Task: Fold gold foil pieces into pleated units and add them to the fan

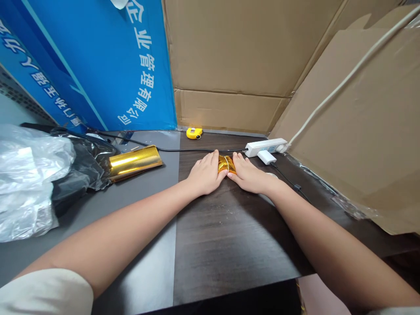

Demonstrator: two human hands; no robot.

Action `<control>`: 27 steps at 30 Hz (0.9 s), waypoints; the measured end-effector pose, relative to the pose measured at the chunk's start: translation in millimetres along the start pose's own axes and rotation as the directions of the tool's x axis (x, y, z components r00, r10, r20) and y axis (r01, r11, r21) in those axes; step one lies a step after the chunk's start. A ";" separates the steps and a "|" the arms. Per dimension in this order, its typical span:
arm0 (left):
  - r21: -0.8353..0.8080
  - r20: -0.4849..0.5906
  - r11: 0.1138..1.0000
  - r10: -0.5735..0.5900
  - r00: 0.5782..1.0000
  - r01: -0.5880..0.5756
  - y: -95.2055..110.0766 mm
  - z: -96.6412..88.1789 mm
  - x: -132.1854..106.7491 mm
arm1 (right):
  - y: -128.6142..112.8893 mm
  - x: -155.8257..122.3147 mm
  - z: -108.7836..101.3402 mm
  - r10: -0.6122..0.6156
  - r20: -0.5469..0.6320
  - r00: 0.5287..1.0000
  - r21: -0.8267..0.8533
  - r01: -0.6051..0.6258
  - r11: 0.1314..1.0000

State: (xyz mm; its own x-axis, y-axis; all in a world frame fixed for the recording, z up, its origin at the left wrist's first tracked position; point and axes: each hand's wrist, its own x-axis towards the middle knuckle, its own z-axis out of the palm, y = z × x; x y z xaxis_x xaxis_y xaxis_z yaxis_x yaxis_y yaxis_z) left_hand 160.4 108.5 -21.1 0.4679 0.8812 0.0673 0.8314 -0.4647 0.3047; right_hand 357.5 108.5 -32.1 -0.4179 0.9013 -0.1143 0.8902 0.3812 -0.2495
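Observation:
A small bundle of shiny gold foil sheets [226,163] lies on the dark tabletop, with a thin white band across its middle. My left hand [206,172] grips its left end, thumb along the near edge and fingers over the far side. At the opposite end, my right hand [249,174] holds it in the same way, and the two thumbs nearly meet in front. The outer ends of the bundle are hidden under my hands. A stack of gold foil sheets [136,162] pokes out of a black plastic bag [82,175] to the left.
A yellow tape measure [194,133] sits near the cardboard wall [226,109]. Behind my right hand is a white power strip [266,147] with a white plug adapter [266,157] and cables. Clear crumpled plastic [29,183] covers the left side. A blue printed panel [131,65] stands behind.

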 end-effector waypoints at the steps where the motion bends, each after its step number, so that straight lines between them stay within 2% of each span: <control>1: 0.008 -0.003 1.000 0.003 1.000 -0.003 -0.1 0.2 0.2 | 0.6 0.3 0.8 -0.010 -0.002 1.000 0.000 0.010 1.000; 15: 0.043 0.003 0.999 0.017 1.000 -0.017 -0.2 -0.8 -1.4 | 0.1 3.1 -3.8 -0.093 -0.055 0.994 0.003 0.093 0.996; 23: 0.089 0.000 0.995 0.042 0.999 -0.042 -4.4 0.4 -0.1 | -2.2 -0.4 -3.3 -0.115 -0.180 0.977 0.028 0.122 0.992; 27: 0.108 0.006 0.993 0.039 0.999 -0.039 -3.0 1.8 -0.2 | 0.7 2.9 0.3 -0.142 -0.185 0.973 0.044 0.152 0.987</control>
State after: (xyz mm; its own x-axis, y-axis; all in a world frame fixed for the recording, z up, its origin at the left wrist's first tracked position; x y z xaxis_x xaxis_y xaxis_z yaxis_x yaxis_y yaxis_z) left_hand 158.4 109.6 -23.7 0.5017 0.8620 0.0732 0.8399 -0.5056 0.1972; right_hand 356.9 111.3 -32.9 -0.4993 0.8604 0.1017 0.8072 0.5047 -0.3061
